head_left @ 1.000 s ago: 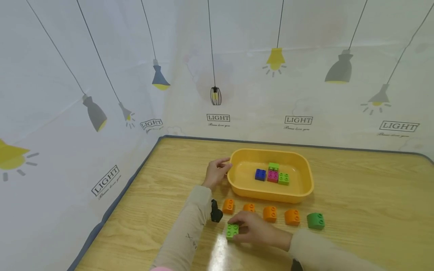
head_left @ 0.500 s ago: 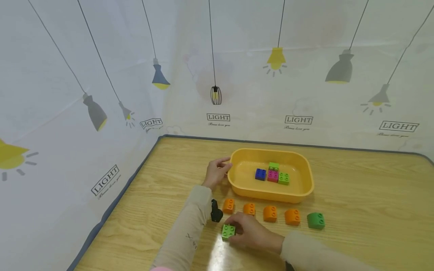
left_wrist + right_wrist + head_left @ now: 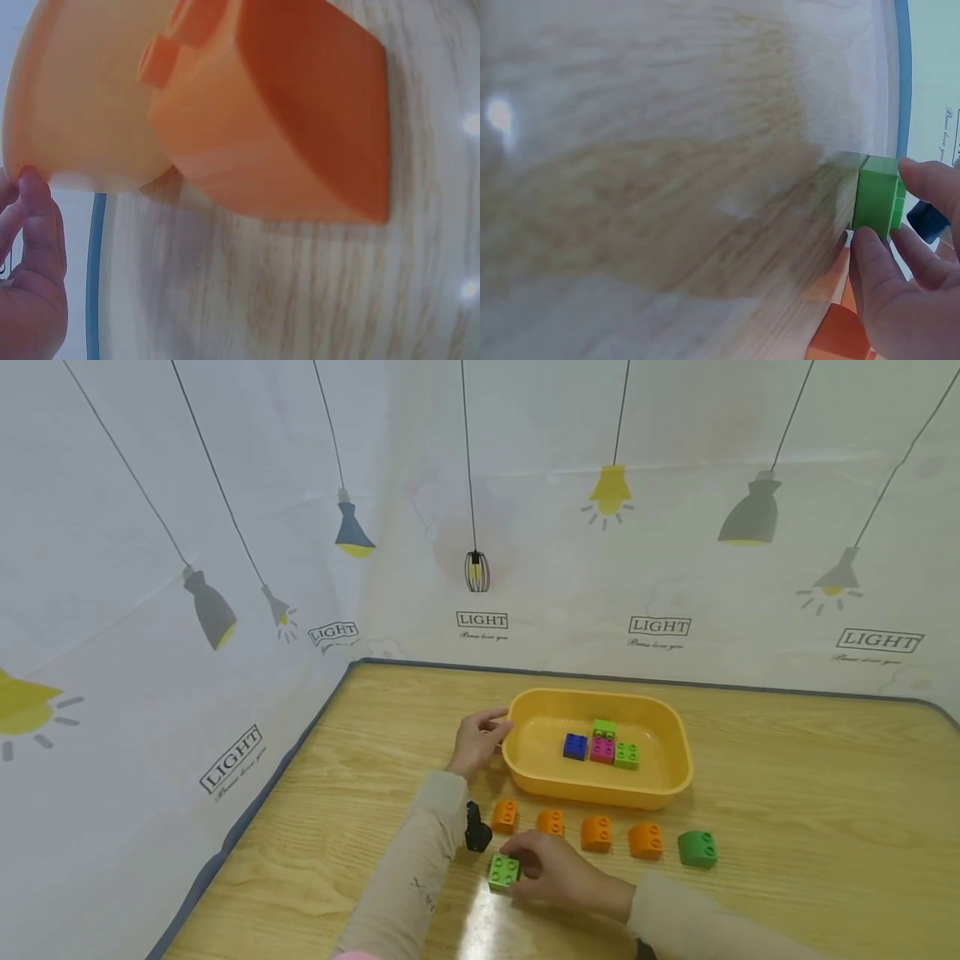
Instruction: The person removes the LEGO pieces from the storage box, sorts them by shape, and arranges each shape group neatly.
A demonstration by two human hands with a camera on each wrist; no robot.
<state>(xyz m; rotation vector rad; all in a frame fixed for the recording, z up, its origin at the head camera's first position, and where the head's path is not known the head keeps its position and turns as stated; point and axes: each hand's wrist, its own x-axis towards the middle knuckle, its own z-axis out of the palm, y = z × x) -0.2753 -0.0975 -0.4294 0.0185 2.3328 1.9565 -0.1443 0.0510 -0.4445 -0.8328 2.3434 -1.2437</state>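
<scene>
My left hand (image 3: 476,745) holds the left rim of a yellow plastic tray (image 3: 581,791), thumb and fingers at its edge. Nearer to me, my right hand (image 3: 561,874) grips a light green building brick (image 3: 503,872) with four studs facing up, close over the table; in the right wrist view the green brick (image 3: 876,193) sits between thumb and fingertips. Inside the tray are a blue brick (image 3: 575,746), a pink brick (image 3: 602,750) and two light green bricks, one right of the pink (image 3: 626,755), the other behind it (image 3: 604,728).
Several curved orange bricks, one at the left (image 3: 505,817), another further right (image 3: 646,841), stand in a row before the tray. A darker green curved brick (image 3: 697,849) ends the row. A black wrist camera (image 3: 477,828) shows beside the left sleeve. Printed wall sheets border the wooden table (image 3: 810,777).
My right hand has shifted slightly left with the light green brick, uncovering more of the second orange brick. The left hand and the tray stay put.
</scene>
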